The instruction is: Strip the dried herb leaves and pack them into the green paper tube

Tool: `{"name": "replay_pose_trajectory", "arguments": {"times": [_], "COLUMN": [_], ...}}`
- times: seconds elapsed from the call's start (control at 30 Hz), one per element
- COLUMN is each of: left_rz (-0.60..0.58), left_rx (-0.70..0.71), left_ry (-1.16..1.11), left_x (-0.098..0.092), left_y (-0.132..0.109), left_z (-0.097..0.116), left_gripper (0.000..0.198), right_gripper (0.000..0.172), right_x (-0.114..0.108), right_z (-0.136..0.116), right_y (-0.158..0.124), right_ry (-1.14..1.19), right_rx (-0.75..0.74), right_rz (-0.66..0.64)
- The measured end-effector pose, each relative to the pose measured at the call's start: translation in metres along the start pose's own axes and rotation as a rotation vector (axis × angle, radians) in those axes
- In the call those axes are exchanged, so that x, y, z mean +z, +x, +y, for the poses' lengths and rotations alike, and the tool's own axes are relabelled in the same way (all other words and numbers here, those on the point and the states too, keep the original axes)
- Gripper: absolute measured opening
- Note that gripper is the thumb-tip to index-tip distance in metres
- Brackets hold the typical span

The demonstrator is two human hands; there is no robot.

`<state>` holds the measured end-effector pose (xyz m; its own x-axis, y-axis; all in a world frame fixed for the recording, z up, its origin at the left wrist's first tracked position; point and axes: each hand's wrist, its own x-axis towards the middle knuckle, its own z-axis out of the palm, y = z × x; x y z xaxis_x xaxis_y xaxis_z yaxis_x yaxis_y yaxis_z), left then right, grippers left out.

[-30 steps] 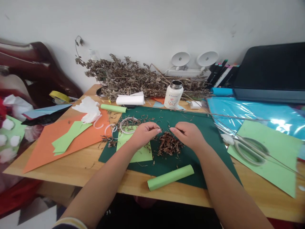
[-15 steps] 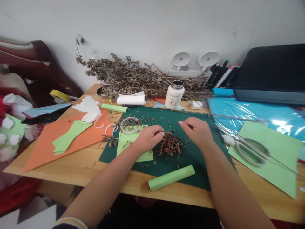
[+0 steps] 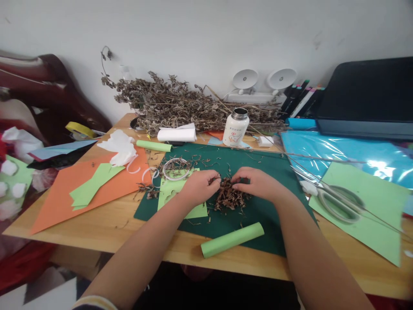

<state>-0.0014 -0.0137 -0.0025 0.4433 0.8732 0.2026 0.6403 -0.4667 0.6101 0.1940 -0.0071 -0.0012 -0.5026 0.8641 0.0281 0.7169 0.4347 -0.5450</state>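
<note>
Lying between the left grip [image 3: 200, 187], pressed together, and spread right grip [image 3: 256, 184] are dried leaves [image 3: 231, 198]

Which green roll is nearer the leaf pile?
The front roll, straddling the near edge of the mat; the back-left roll lies farther from the leaf pile.

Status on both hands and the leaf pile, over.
Left hand beside brown leaf pile, grip unclear; right hand open opposite. Pile heaped on green mat. Green paper roll in front, not blocking.

Dry brown leaves [image 3: 232, 199], heaped on mat [image 3: 258, 213]
</note>
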Motion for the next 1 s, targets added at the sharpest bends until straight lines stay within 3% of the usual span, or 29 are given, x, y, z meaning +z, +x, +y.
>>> {"name": "replay_pose_trajectory", "arguments": {"times": [0.13,0.4,0.73,1.0], "left_rz": [-0.014,-0.024,-0.031,-0.047], "left_rx": [0.013,-0.005,-0.007,-0.004], "left_ry": [0.054,0.101,0.121,0.121], "left_x": [0.000,-0.003,-0.004,-0.005], "left_y": [0.001,0.001,0.000,0.000], "left_z": [0.001,0.003,0.003,0.005], "left_gripper": [0.017,0.019,0.019,0.019], "right_gripper": [0.011,0.014,0.016,0.012], "right_x": [0.000,-0.004,0.002,0.003], "right_z": [-0.003,0.007,-0.001,0.001], "right_y": [0.001,-0.001,0.002,0.003], "right_ry": [-0.041,-0.067,-0.013,-0.016], "right_rx": [-0.006,0.080,-0.022,-0.007], "right_rz": [-0.007,0.115,-0.057,0.015]}}
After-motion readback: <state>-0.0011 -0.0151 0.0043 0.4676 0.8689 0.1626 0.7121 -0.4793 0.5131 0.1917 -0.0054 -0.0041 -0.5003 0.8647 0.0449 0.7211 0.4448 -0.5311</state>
